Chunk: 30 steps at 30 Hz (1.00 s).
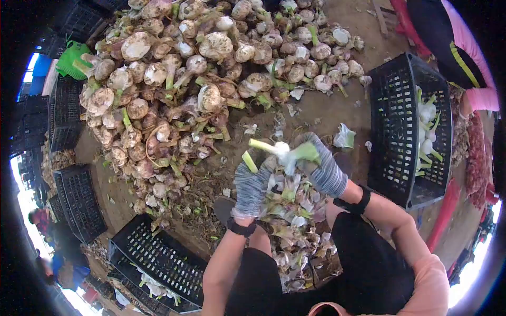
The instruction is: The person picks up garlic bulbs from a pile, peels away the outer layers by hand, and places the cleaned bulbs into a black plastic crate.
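My left hand [252, 188], in a grey knit glove, is closed, with a cut green garlic stalk [249, 161] sticking up out of it. The bulb end of that stalk is hidden by the glove. My right hand [321, 166], gloved the same way, has its fingers closed around a whitish garlic bulb [283, 149] with loose green and white skin hanging from it. A pale stalk points left from this bulb. Both hands are close together above a heap of peeled garlic skins [295, 210] between my legs. A large pile of unpeeled garlic [195, 73] lies in front.
On the right stands a black plastic crate [392, 131] with white garlic bulbs [428, 118] in it. Another black crate [163, 258] at lower left also holds garlic. More crates [79, 203] line the left side. A person in pink sleeves [477, 100] is at the right.
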{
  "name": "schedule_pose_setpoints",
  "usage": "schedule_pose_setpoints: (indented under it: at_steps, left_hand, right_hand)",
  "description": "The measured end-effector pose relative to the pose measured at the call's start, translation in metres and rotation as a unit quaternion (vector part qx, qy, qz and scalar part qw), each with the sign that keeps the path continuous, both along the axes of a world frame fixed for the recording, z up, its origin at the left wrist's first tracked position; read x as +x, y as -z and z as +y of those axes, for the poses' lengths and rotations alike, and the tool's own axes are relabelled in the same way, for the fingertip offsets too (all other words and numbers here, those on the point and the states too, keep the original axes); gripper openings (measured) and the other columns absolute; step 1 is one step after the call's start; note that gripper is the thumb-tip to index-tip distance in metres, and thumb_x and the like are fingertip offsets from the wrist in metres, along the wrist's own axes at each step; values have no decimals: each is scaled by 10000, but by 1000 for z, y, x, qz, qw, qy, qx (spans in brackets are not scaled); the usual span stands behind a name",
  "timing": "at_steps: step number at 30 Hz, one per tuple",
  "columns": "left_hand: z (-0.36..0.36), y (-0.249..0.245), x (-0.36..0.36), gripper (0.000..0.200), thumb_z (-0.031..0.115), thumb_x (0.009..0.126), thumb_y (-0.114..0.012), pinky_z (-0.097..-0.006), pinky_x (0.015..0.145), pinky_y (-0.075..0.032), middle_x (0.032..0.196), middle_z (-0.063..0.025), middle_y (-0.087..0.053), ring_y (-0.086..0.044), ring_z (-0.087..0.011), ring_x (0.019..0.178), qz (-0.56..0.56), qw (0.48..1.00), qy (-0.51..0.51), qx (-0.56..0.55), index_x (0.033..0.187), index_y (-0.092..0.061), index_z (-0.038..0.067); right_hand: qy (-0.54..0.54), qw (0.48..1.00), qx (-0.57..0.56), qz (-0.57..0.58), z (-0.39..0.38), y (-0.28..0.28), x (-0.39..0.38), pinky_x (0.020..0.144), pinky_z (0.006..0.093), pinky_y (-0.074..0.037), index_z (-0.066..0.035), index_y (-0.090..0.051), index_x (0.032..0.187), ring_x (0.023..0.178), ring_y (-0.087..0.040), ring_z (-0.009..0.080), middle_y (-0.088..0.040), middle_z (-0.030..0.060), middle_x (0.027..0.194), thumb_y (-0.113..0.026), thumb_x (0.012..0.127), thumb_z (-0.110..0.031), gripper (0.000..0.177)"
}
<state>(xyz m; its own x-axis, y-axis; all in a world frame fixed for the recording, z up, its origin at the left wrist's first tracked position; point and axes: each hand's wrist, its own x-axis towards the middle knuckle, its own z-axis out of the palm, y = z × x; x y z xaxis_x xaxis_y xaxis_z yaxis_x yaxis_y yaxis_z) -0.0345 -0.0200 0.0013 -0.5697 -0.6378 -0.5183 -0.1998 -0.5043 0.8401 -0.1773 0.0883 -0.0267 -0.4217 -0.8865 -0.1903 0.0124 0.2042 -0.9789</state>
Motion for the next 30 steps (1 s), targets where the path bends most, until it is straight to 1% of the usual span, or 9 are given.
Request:
schedule_pose_setpoints:
  at_steps: [4,10,14,17,19,22,26,29,30]
  left_hand:
    - [13,-6,-10,340,259,809,-668,-218,619,-436,869,-3,-588,-527,-72,726,30,989,-121,83,1051,-576,37]
    - [3,27,5,360,232,801,-679,-250,676,-493,911,-62,-618,-592,-124,789,99,990,-88,45,1047,-562,-3]
    - [-5,15,18,428,299,769,-702,-284,759,-502,979,-101,-616,-609,-173,878,166,980,-4,109,1043,-567,0]
    - [3,19,20,400,270,794,-672,-328,821,-499,1061,-120,-593,-596,-205,947,260,926,-81,263,1077,-554,13]
    - [3,24,20,374,218,830,-620,-360,855,-494,1106,-121,-576,-572,-230,1008,298,884,-123,338,1139,-523,30]
    - [-2,19,22,381,231,860,-574,-351,843,-501,1096,-121,-581,-575,-237,997,320,849,-130,399,1177,-503,31]
    - [-6,23,32,379,230,865,-566,-323,833,-506,1090,-126,-583,-590,-216,955,293,850,-146,412,1172,-502,17]
    - [-4,27,30,372,227,866,-567,-315,824,-509,1085,-125,-585,-591,-203,947,300,837,-135,437,1165,-509,14]
    - [-3,32,31,367,227,868,-565,-308,808,-515,1083,-123,-586,-593,-198,940,306,831,-128,446,1162,-512,13]
  right_hand:
    - [-139,933,-58,327,-8,-25,3,907,341,-423,-10,-595,1019,1063,-499,325,-491,214,1152,-614,718,-60,306]
    - [-43,961,-47,-270,-9,-18,-6,817,318,-471,-5,-590,1013,949,-577,224,-589,115,1048,-547,818,-237,306]
    - [-20,791,-9,-611,-1,-6,-21,698,308,-491,-3,-583,997,779,-605,190,-629,104,902,-530,797,-230,307]
    - [-65,880,88,-461,-5,-29,-6,747,312,-466,-26,-580,939,807,-568,166,-605,85,910,-573,778,-196,234]
    - [-278,818,78,-497,-10,-12,-14,820,319,-444,-26,-572,980,901,-549,156,-592,83,976,-600,782,-204,268]
    - [-503,860,50,-75,-4,-46,-30,832,334,-431,12,-571,961,957,-547,181,-590,122,1020,-630,804,-303,357]
    - [-395,836,200,325,-20,-53,-18,672,370,-488,5,-568,919,762,-615,322,-620,209,819,-631,783,-431,461]
    - [-112,968,168,150,-23,-40,-6,615,321,-474,1,-529,1041,691,-568,131,-596,57,785,-712,742,-273,445]
    - [-107,958,149,220,-28,-31,-1,579,356,-492,18,-567,892,653,-618,303,-623,163,724,-664,763,-408,455]
